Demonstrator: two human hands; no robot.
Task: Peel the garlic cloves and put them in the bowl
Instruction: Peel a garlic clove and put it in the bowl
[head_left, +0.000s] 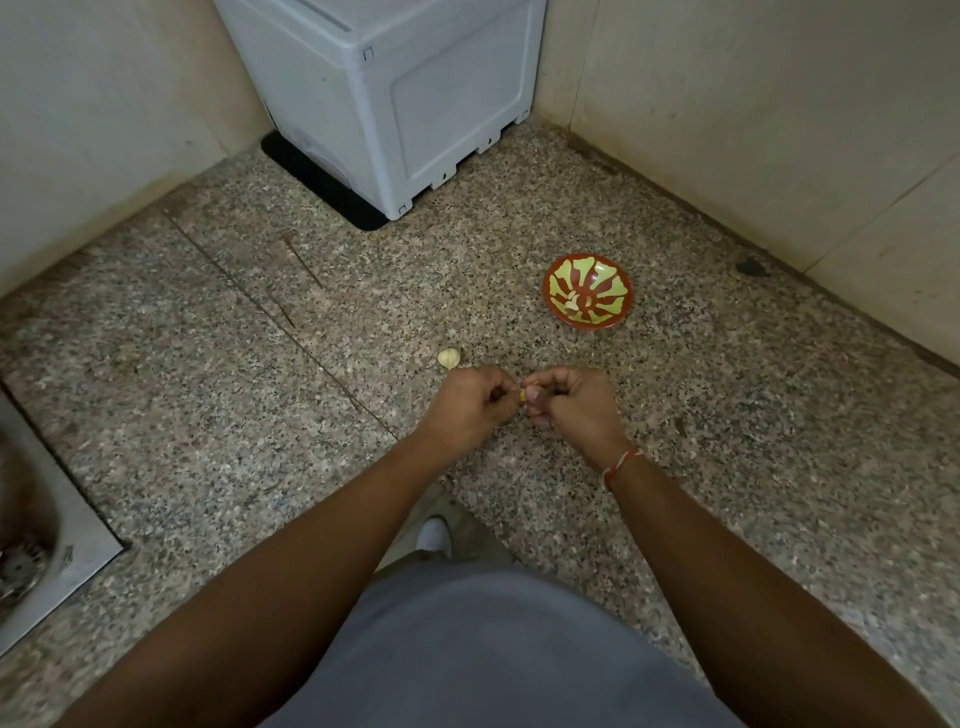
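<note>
A small pale garlic clove (525, 396) is pinched between the fingertips of both my hands above the speckled granite counter. My left hand (467, 408) grips it from the left, my right hand (574, 408) from the right, and the fingers hide most of it. A garlic bulb piece (449, 358) lies on the counter just beyond my left hand. Farther back to the right stands a red bowl (618, 312) with a yellow-green pattern. A couple of pale peeled cloves (573, 301) lie inside it.
A grey-white plastic appliance (395, 98) on a black mat stands at the back. Tiled walls close the corner left and right. A steel sink (47, 540) with a drain is set into the counter at the left edge. The counter's front edge runs under my forearms.
</note>
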